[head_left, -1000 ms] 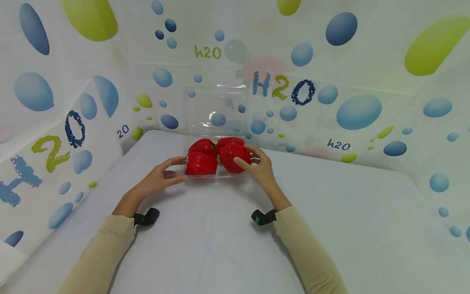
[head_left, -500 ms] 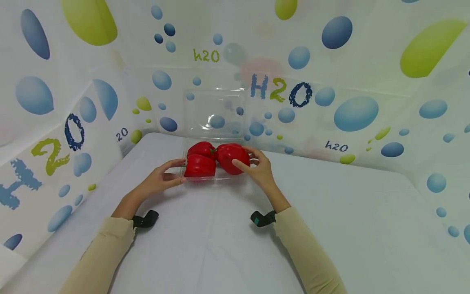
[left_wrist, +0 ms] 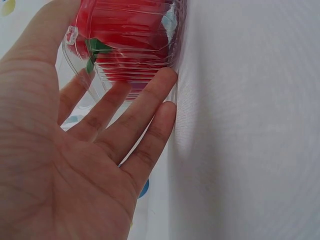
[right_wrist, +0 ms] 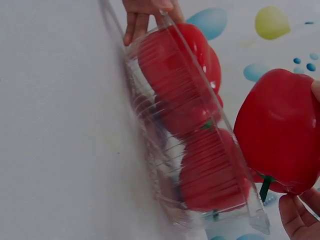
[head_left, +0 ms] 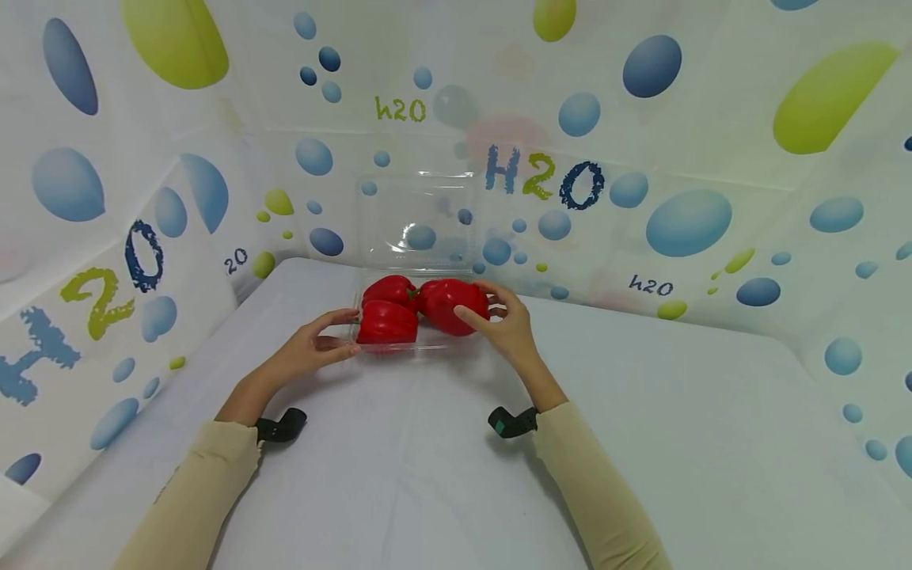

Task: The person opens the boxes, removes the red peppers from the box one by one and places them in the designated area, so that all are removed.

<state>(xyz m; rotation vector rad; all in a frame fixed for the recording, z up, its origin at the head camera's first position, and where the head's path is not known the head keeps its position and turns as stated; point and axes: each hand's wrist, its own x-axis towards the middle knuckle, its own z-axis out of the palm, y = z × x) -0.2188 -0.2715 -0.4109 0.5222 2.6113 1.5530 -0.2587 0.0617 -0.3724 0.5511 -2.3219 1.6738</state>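
In the head view, a clear plastic clamshell container [head_left: 442, 346] stands with its lid [head_left: 399, 214] raised behind it. Red bell peppers lie inside, one at front left [head_left: 388, 323] and one behind it [head_left: 387, 290]. My right hand [head_left: 509, 328] grips another red bell pepper [head_left: 450, 307] between thumb and fingers. The right wrist view has this pepper [right_wrist: 280, 130] above the container's rim, partly covering another pepper. My left hand [head_left: 306, 346] touches the container's left side. Its fingers [left_wrist: 145, 112] look nearly straight against the ribbed wall in the left wrist view.
A white cloth [head_left: 427, 475] covers the table. Patterned sheeting [head_left: 613, 119] with blue and green drops rises behind and at the left, close to the lid. Each wrist carries a black camera mount [head_left: 281, 425].
The pepper in my right hand has shifted slightly backward and then right over the container, covering more of the one behind it. My left hand stays at the container's side.
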